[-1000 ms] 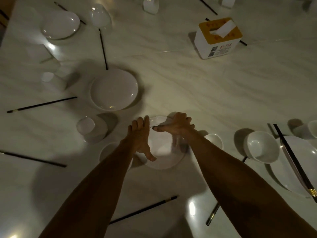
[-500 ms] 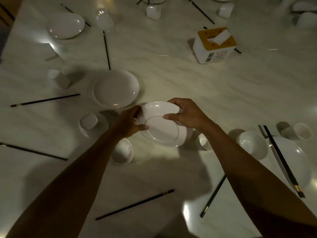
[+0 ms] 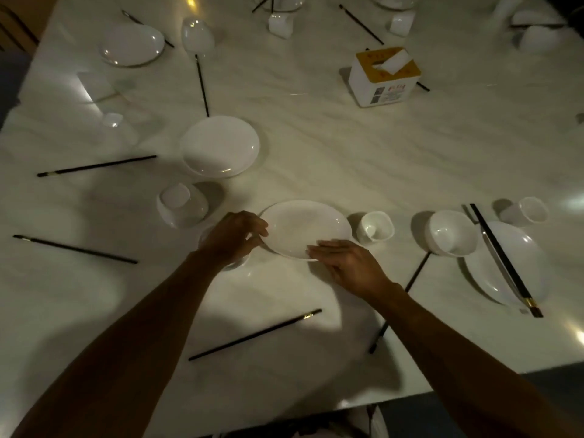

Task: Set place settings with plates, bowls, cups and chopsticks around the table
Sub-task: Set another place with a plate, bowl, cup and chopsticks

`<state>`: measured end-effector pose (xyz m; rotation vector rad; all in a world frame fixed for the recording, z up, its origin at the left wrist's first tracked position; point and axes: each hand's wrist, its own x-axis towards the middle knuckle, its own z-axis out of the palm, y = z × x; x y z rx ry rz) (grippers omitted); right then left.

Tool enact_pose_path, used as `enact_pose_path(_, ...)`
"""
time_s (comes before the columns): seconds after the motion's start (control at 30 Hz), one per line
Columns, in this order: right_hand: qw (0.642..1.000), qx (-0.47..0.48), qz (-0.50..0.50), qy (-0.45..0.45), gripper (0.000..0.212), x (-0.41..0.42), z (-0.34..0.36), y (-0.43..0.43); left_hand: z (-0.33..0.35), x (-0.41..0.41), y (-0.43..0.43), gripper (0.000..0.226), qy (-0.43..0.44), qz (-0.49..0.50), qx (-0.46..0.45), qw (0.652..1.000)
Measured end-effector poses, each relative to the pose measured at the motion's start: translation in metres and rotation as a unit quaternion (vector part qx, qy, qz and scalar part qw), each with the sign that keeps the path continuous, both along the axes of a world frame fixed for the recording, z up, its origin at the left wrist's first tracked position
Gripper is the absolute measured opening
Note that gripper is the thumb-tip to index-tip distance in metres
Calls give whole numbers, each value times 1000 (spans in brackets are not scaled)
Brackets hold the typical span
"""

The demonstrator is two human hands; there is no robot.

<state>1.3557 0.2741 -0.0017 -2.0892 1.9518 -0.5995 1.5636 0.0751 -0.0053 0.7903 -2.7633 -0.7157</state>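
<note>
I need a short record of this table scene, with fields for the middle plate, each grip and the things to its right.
plate: seems to lie on the table, before the person
left grip: curled fingers pinch the plate's left rim
right grip: straight fingers rest on its near rim
cup: upright, right of the plate, apart from it
bowl: further right, beside a second plate
chopsticks: lying across the second plate
</note>
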Motion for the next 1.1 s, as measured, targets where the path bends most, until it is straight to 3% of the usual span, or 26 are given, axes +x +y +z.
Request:
enact_pose_path(0.2, 997, 16, 17, 72, 40, 16, -31, 22, -5, 14, 21, 45, -19, 8, -81, 997)
enact_pose_path(0.27, 994, 45, 39, 88, 36, 16, -39, 25, -6, 17, 25, 69, -76, 35, -52, 995)
enact_pose_path(0.4, 988, 68, 86, 109, 55, 17, -48, 32, -8, 27, 32, 115, -159, 101, -43, 981)
enact_pose_path(0.53, 993, 28, 87, 80, 48, 17, -55, 41, -12, 39, 33, 124, -175, 146, -41, 973)
enact_pose_path(0.6, 998, -37, 40, 12, 36, 16, -55, 42, -13, 44, 32, 123, -171, 171, -29, 970)
enact_pose_path(0.67, 991, -71, -105, -40, 34, 19, -47, 41, -15, 50, 31, 123, -158, 198, -6, 967)
enact_pose_path(0.73, 946, -17, -310, -98, 37, 21, -41, 34, -16, 53, 31, 123, -131, 214, 27, 968)
enact_pose_path(0.8, 880, 105, -424, -189, 43, 23, -41, 25, -17, 54, 33, 122, -99, 222, 45, 969)
enact_pose_path(0.87, 840, 153, -457, -249, 39, 27, -43, 18, -18, 53, 34, 122, -77, 227, 47, 970)
enact_pose_path(1.0, 831, 129, -465, -278, 15, 41, -40, 19, -22, 55, 32, 123, -61, 228, 63, 970)
enact_pose_path(1.1, 824, 111, -469, -298, 10, 45, -37, 32, -25, 56, 32, 123, -53, 228, 63, 970)
